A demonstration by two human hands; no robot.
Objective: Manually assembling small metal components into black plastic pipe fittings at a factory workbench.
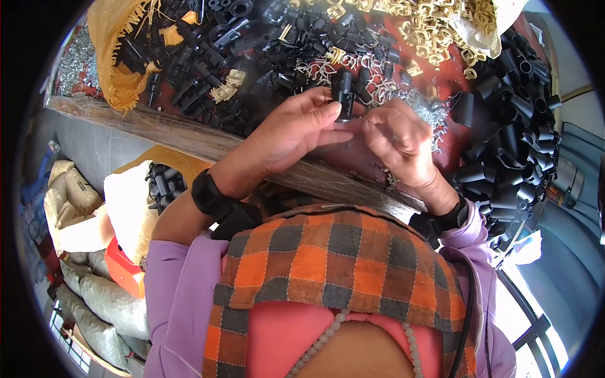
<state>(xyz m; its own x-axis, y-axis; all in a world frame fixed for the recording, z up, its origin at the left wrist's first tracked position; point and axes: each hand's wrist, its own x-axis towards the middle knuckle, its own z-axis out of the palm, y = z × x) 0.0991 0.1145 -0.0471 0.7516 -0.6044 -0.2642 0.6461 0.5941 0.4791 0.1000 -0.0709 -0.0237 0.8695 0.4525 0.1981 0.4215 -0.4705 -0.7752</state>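
Sacks: pale, bulging sacks (94, 290) stacked low on the left, partly cut off by the dark rim.
Yellow bag: woven, open-mouthed yellow bag (116, 57) lying on the counter's left end, black pieces spilling from it.
Counter edge: worn wooden edge (157, 129) running from upper left down toward the middle; bare grey floor (101, 148) below it on the left, the only open room.
Counter: red-topped counter (435, 82), crowded with heaps of parts almost to the edge.
Left hand: left hand (296, 129) raised over the counter edge, fingers (324, 113) curled and pinching the black plastic part.
Black plastic part: small, upright black plastic part (343, 94), held between thumb and fingers just above the heap, lower half hidden by the hand.
Right hand: right hand (400, 142) touching the left at the fingertips, fingers pressed together around something too small to make out.
Cream clips: cream clips (435, 28) piled at top right, beside a pale bag.
Black tubes: short black tubes (510, 126) heaped along the right, cut off at the rim.
Labels: not legible anywhere.
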